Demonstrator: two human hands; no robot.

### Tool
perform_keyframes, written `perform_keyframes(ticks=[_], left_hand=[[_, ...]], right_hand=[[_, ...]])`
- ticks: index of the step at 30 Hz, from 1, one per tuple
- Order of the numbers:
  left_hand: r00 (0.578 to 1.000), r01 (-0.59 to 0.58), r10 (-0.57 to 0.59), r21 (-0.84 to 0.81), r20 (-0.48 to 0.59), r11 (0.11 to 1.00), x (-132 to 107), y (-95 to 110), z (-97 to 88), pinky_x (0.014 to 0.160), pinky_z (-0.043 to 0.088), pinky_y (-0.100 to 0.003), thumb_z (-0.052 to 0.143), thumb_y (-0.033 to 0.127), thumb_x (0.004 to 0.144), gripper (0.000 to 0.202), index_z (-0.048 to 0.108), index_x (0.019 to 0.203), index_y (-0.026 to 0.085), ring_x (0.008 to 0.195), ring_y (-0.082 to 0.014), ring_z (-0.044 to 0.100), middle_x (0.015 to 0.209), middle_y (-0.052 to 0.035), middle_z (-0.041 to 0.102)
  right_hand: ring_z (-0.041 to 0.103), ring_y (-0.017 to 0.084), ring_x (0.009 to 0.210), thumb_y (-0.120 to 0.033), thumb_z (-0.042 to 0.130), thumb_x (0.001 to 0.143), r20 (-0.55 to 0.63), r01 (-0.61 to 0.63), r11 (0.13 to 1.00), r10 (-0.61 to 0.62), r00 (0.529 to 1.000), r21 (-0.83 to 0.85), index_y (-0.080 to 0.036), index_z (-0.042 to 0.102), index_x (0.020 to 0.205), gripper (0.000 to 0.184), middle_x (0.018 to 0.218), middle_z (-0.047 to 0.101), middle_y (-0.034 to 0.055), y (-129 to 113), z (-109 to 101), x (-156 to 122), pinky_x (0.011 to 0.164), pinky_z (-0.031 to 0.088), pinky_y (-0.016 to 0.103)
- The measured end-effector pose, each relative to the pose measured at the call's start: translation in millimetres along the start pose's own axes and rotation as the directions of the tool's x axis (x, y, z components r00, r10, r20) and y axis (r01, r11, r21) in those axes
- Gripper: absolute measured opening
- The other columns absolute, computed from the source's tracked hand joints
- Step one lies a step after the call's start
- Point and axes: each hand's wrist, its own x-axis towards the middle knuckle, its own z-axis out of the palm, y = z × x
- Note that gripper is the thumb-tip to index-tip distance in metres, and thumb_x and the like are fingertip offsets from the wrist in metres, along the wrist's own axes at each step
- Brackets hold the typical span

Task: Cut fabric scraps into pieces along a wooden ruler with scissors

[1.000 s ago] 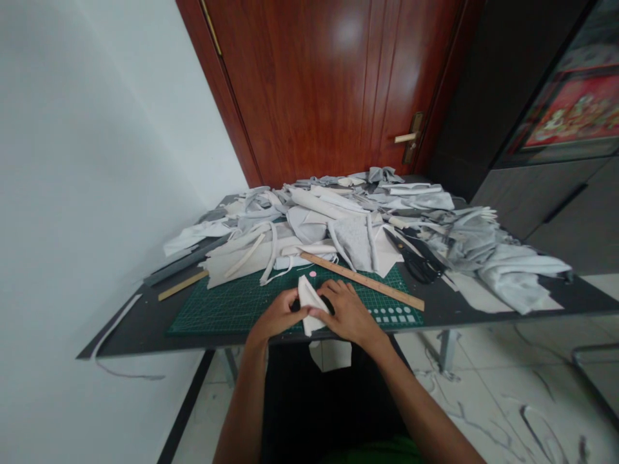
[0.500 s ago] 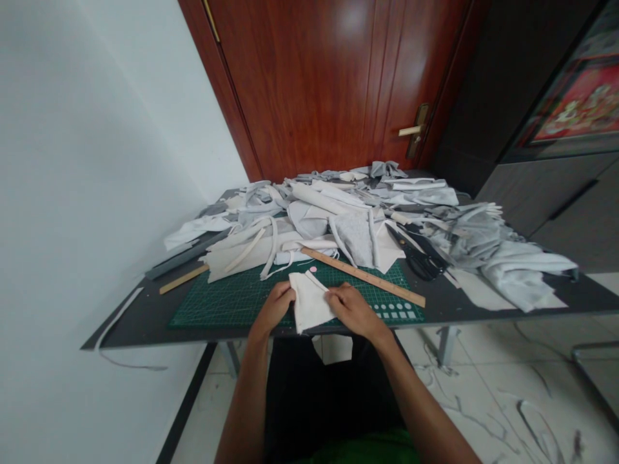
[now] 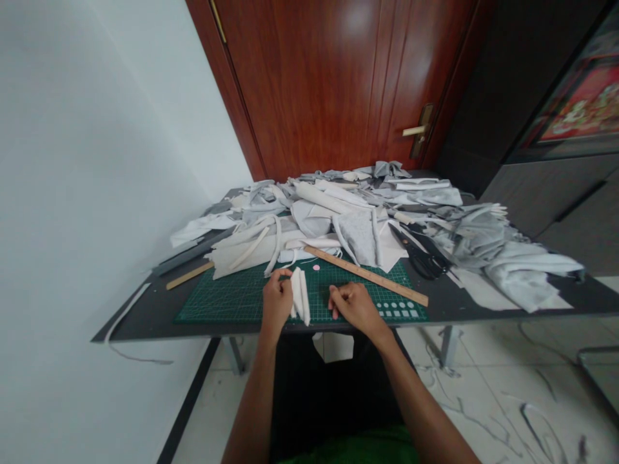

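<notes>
My left hand (image 3: 277, 298) pinches a folded piece of white cloth (image 3: 300, 296), held nearly edge-on above the green cutting mat (image 3: 217, 303). Apart from the cloth, to its right, my right hand (image 3: 355, 303) has its fingers curled in and closed. Whether anything small is between those fingertips is hidden. A small pink disc (image 3: 316, 267) lies on the mat beyond the hands. Past my right hand, a wooden ruler (image 3: 372, 277) slants across the mat.
White and grey fabric scraps (image 3: 329, 212) are heaped over the back of the dark table (image 3: 130, 322). Black scissors (image 3: 425, 261) lie right of the ruler. Another wooden strip (image 3: 189, 276) is at the left, and a grey fabric pile (image 3: 507, 251) at the right. A wooden door (image 3: 329, 84) stands behind.
My right hand has come off the white cloth and sits apart from it. In my left hand the cloth has turned from flat-facing to a narrow, folded edge-on shape.
</notes>
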Motion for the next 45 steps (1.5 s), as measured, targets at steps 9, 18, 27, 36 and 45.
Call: perform_keyframes(ticks=[9,18,27,36,45], left_hand=[[0.909,0.101,0.034,-0.298,0.416,0.949,-4.2,7.1,3.6,0.059,0.046,-0.023,0.077,0.054,0.082,0.085,0.037,0.148,0.019,0.063,-0.0164,0.065,0.079,0.0014,0.068],[0.827,0.203,0.052,-0.383,0.560,0.901,-2.0,7.8,-4.2,0.054,0.048,-0.021,0.076,0.045,0.084,0.075,0.043,0.144,0.015,0.063,-0.0155,0.067,0.080,-0.0016,0.072],[0.930,0.087,0.041,-0.327,0.364,0.941,2.5,0.8,0.6,0.045,0.041,-0.017,0.057,0.024,0.077,0.047,0.050,0.122,0.017,0.048,-0.0089,0.053,0.064,0.0097,0.058],[0.942,0.078,0.041,-0.337,0.333,0.938,-0.2,4.5,-1.0,0.045,0.041,-0.018,0.051,0.026,0.080,0.039,0.053,0.118,0.018,0.050,-0.0090,0.051,0.067,0.0083,0.057],[0.932,0.084,0.047,-0.340,0.359,0.936,-2.7,2.5,-0.8,0.046,0.041,-0.018,0.050,0.028,0.083,0.031,0.059,0.110,0.018,0.052,-0.0093,0.052,0.068,0.0060,0.057]], right_hand=[[0.063,0.016,0.062,-0.053,0.057,0.101,0.009,0.005,0.997,-0.005,1.000,-0.076,-0.022,0.070,0.079,0.040,0.065,0.068,-0.0008,-9.5,-0.8,2.4,0.070,0.042,0.029],[0.056,0.017,0.067,-0.046,0.060,0.098,-0.011,0.021,0.976,-0.024,1.000,-0.218,-0.022,0.066,0.085,0.028,0.071,0.066,-0.0006,-2.1,10.3,1.9,0.080,0.038,0.032],[0.047,0.015,0.058,-0.037,0.038,0.100,-0.135,-0.028,0.999,0.026,0.990,-0.019,-0.025,0.035,0.059,0.042,0.055,0.043,-0.0016,-1.2,2.3,-1.3,0.062,0.033,0.030],[0.040,0.012,0.044,-0.077,0.052,0.089,-0.027,-0.172,0.940,0.188,0.982,0.294,-0.023,0.053,0.066,0.059,0.052,0.046,-0.0037,5.3,-12.9,5.9,0.041,0.030,0.026],[0.065,0.023,0.065,-0.061,0.023,0.102,-0.517,-0.212,0.966,0.108,0.849,-0.147,-0.019,0.068,0.087,0.063,0.075,0.070,0.0111,47.1,-196.9,84.1,0.063,0.055,0.036]])
